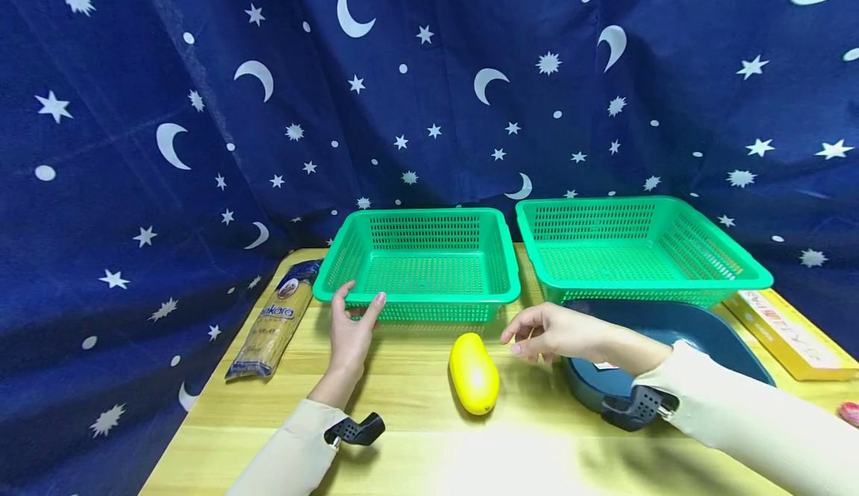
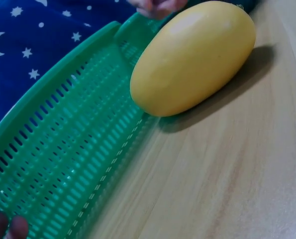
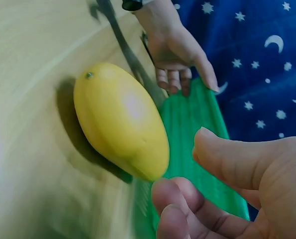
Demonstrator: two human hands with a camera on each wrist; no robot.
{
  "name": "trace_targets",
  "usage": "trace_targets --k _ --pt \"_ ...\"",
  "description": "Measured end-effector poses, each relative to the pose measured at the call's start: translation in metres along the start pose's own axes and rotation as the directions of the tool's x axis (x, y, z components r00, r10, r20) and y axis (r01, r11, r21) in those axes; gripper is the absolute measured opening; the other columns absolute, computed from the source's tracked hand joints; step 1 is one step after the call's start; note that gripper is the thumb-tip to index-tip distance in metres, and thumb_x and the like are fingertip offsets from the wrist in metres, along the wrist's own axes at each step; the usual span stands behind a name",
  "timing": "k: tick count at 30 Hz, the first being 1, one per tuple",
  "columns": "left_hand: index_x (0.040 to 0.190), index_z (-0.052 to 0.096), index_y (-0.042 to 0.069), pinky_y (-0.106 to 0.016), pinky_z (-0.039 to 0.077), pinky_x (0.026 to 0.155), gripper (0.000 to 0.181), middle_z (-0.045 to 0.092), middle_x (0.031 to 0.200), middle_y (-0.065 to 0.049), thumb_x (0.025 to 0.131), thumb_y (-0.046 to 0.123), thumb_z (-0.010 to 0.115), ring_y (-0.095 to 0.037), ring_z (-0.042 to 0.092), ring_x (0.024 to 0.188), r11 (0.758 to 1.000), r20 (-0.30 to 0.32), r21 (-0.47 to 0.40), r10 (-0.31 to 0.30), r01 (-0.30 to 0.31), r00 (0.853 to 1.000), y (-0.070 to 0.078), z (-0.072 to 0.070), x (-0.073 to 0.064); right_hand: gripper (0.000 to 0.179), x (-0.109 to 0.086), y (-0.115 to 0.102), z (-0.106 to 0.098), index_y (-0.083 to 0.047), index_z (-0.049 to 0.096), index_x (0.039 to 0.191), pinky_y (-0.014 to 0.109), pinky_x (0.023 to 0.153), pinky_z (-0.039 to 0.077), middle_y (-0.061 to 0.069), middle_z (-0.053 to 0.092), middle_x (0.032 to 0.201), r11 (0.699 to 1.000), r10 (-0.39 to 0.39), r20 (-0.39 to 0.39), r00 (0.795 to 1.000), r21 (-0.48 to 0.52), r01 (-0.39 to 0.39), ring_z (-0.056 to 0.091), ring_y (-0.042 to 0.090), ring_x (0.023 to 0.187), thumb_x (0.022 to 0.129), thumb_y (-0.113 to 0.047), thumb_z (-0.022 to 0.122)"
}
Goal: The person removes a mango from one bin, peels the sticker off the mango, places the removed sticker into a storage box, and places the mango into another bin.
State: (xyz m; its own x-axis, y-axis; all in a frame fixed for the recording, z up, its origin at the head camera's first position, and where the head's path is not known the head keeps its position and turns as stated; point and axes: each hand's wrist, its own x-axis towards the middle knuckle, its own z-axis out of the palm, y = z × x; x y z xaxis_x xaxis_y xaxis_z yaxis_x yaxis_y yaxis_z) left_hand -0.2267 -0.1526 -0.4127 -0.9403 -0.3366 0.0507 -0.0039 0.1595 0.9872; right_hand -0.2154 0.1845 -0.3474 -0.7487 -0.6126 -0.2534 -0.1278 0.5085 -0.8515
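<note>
A yellow oval melon [image 1: 473,374] lies on the wooden table between my two hands, in front of the left green basket [image 1: 439,309]. My left hand [image 1: 352,336] is at this basket's front wall near its left corner, its fingertips right at the rim, thumb and fingers spread apart. To the right of the melon my right hand [image 1: 546,332] hovers with loosely bent fingers, nothing between them. Seen from the right wrist, the thumb stands apart from the fingers [image 3: 173,221], close to one end of the melon [image 3: 122,119].
Another green basket [image 1: 631,292] stands at the back right, with a dark blue basin [image 1: 698,332] before it, under my right forearm. A yellow box [image 1: 792,332] lies at the right edge. On the left is a pasta packet [image 1: 278,324]. A starry curtain [image 1: 429,93] hangs behind.
</note>
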Motion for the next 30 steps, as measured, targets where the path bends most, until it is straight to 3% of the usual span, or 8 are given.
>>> trace_targets --k 7,12,22,30 --pt "0.149 0.032 0.025 -0.041 0.056 0.083 0.074 0.05 0.12 -0.018 0.089 0.043 0.071 -0.019 0.057 0.09 0.999 -0.018 -0.042 0.004 -0.005 1.0 -0.001 0.001 -0.001 0.033 0.02 0.0 0.021 -0.006 0.066 0.12 0.033 0.064 0.051 0.012 0.062 0.107 1.0 0.007 -0.008 1.0 0.024 -0.007 0.056 0.022 0.083 0.09 -0.02 0.071" --pt "0.148 0.033 0.023 -0.037 0.056 0.079 0.072 0.051 0.113 -0.015 0.089 0.041 0.071 -0.017 0.057 0.084 0.999 -0.032 -0.05 0.005 -0.006 0.999 -0.002 0.003 0.0 0.039 0.028 -0.002 0.034 -0.011 0.064 0.125 0.037 0.069 0.051 0.016 0.053 0.119 0.998 0.032 -0.02 0.999 0.055 -0.031 0.053 0.022 0.09 0.088 -0.02 0.074" --pt "0.146 0.034 0.022 -0.035 0.055 0.074 0.071 0.05 0.107 -0.01 0.089 0.042 0.071 -0.016 0.059 0.072 0.999 -0.036 -0.036 -0.006 0.005 0.999 -0.003 0.006 0.0 0.043 0.038 0.004 0.045 -0.01 0.063 0.127 0.028 0.064 0.048 0.019 0.046 0.124 0.996 0.039 -0.068 0.997 0.085 -0.033 0.048 0.016 0.076 0.086 -0.018 0.076" --pt "0.146 0.034 0.022 -0.036 0.056 0.075 0.072 0.05 0.108 -0.011 0.089 0.043 0.071 -0.015 0.058 0.074 0.999 -0.029 -0.042 -0.007 0.006 1.0 -0.002 0.005 0.0 0.047 0.041 0.002 0.046 -0.013 0.063 0.129 0.033 0.064 0.052 0.016 0.044 0.124 0.984 0.084 -0.046 0.995 0.164 -0.075 0.049 0.02 0.087 0.084 -0.015 0.077"
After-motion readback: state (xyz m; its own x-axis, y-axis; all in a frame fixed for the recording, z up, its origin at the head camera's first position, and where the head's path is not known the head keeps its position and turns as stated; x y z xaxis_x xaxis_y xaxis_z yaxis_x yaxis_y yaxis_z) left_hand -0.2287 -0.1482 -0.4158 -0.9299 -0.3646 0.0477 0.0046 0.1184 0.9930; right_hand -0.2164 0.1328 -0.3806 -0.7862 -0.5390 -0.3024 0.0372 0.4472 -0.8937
